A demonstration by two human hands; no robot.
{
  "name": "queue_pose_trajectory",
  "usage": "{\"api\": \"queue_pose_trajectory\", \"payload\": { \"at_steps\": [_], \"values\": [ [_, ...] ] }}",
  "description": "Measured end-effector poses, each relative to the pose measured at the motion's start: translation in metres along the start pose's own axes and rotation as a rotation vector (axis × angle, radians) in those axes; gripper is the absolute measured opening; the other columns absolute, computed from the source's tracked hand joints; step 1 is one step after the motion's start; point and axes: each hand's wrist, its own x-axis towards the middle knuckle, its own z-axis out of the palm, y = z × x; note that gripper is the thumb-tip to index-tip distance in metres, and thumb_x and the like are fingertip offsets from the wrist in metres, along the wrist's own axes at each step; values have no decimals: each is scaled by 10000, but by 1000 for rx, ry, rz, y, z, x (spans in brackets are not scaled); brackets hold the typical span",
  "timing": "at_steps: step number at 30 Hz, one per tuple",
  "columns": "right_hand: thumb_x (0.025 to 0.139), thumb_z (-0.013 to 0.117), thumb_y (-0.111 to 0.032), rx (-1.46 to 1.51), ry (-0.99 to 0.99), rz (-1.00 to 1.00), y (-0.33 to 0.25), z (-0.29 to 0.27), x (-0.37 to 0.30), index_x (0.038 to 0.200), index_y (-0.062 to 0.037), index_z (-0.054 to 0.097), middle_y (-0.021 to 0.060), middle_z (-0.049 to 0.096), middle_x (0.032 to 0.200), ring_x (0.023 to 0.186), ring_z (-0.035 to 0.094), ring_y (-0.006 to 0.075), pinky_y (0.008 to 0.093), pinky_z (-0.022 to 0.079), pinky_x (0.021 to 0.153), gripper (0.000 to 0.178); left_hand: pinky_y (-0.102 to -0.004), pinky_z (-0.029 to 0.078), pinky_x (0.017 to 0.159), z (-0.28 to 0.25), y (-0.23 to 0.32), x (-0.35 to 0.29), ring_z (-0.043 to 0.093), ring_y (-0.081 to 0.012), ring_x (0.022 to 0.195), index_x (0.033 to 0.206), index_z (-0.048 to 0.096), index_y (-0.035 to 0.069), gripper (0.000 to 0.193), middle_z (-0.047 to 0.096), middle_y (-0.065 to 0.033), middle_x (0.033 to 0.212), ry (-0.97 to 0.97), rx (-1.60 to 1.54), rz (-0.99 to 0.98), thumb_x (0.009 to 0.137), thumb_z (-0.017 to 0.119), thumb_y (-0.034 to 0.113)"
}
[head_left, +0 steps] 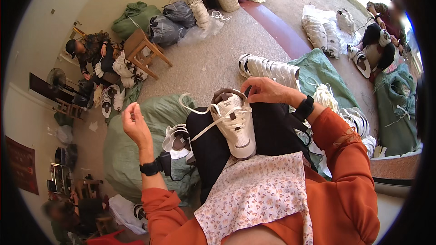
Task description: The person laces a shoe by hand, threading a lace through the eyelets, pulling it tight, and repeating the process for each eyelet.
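Observation:
A white sneaker point(237, 129) with a brown collar lies across my dark-trousered lap, its toe toward me. A cream shoelace point(205, 129) runs through its eyelets, and loose lengths curl out on the left. My right hand point(268, 91) is closed in a pinch beside the sneaker's collar; what sits between its fingertips is too small to make out. Raised to the left, away from the sneaker, my left hand point(136, 126) has its fingers curled together. Whatever they might hold is hidden. Below that hand, a large green sack point(136, 165) bulges beside my leg.
A row of white shoes point(270, 71) stands beyond my right hand on a green sack cloth point(324, 75). Near my right arm lie bundled laces point(324, 97). A wooden stool point(141, 50) stands ahead left. Several people work around, with shoe piles and dark bags point(165, 29).

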Motion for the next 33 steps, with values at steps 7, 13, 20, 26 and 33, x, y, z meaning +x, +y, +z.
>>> {"api": "queue_pose_trajectory", "payload": {
  "at_steps": [7, 13, 20, 26, 33],
  "values": [
    [956, 629, -269, 72, 124, 391, -35, 30, -25, 944, -24, 638, 4, 620, 763, 647, 595, 73, 232, 489, 529, 246, -292, 496, 687, 28, 60, -82, 598, -177, 768, 1020, 656, 45, 164, 609, -53, 901, -569, -330, -40, 860, 688, 60],
    [935, 648, -251, 221, 61, 612, -37, 39, -20, 870, 14, 660, 31, 625, 676, 477, 587, 94, 218, 454, 381, 273, -363, 492, 812, 68, 107, -81, 576, -297, 973, 993, 635, 54, 227, 603, -92, 1005, -625, -311, 373, 783, 721, 77],
    [960, 619, -212, 794, 180, 654, -31, 54, -33, 884, -20, 634, -6, 568, 681, 436, 455, 51, 196, 334, 366, 206, -388, 443, 904, 82, 97, -80, 547, -309, 1025, 963, 613, 58, 228, 594, -93, 1012, -784, -323, 212, 787, 731, 143],
    [1017, 450, -89, 1785, 167, 550, -21, 72, -44, 1078, -59, 507, -34, 474, 723, 482, 335, 45, 200, 285, 413, 88, -343, 503, 724, 59, 99, -94, 609, -225, 820, 917, 628, 54, 176, 609, -62, 880, -662, -364, 3, 808, 724, 153],
    [1004, 424, -101, 2036, 179, 341, -15, 76, -55, 1112, -39, 539, -18, 459, 722, 491, 358, 83, 242, 329, 447, 169, -198, 408, 483, 9, 82, -130, 534, -75, 650, 1211, 557, 22, 391, 594, -31, 816, -1204, -965, -1144, 994, 565, 347]
  ]
}}
